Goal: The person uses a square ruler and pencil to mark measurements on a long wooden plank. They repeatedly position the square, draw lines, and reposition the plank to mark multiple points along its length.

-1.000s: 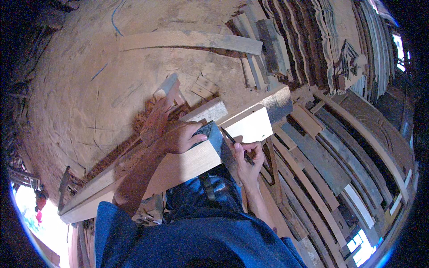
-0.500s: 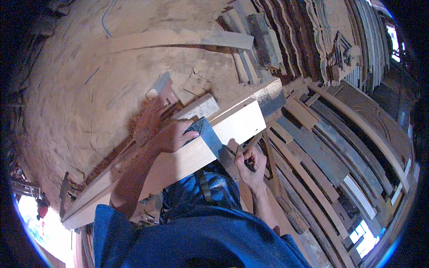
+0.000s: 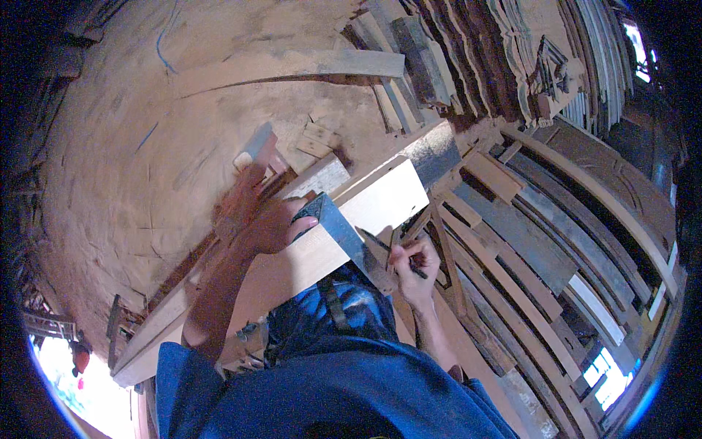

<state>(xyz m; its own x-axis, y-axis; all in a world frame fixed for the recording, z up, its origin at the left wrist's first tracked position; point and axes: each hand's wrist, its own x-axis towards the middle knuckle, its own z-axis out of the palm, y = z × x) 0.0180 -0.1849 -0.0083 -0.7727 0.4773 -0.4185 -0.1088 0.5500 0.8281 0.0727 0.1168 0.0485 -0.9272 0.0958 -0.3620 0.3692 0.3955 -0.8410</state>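
A long pale wooden beam (image 3: 387, 196) runs slantwise across in front of my body, its right end brightly lit. Across its side lies a try square (image 3: 342, 233), whose wide flat blade hangs past the beam's lower edge. My left hand (image 3: 276, 224) is closed around the square's dark stock at the beam's top edge. In my right hand (image 3: 415, 265) is a slim dark pencil (image 3: 376, 239). Its point reaches the lit face of the beam beside the blade's right edge; whether it touches the wood is too small to tell.
Another timber (image 3: 314, 178) lies behind the beam, and a long board (image 3: 351, 64) rests on the dusty ground farther off. Stacked planks (image 3: 534, 227) fill the right side. Rough-edged slabs (image 3: 468, 58) stand at the far right. Blue clothing (image 3: 314, 388) covers my body.
The pencil in my right hand now slants up and left, with more of its length showing beside the blade. My left hand stays on the square. The whole view has shifted slightly.
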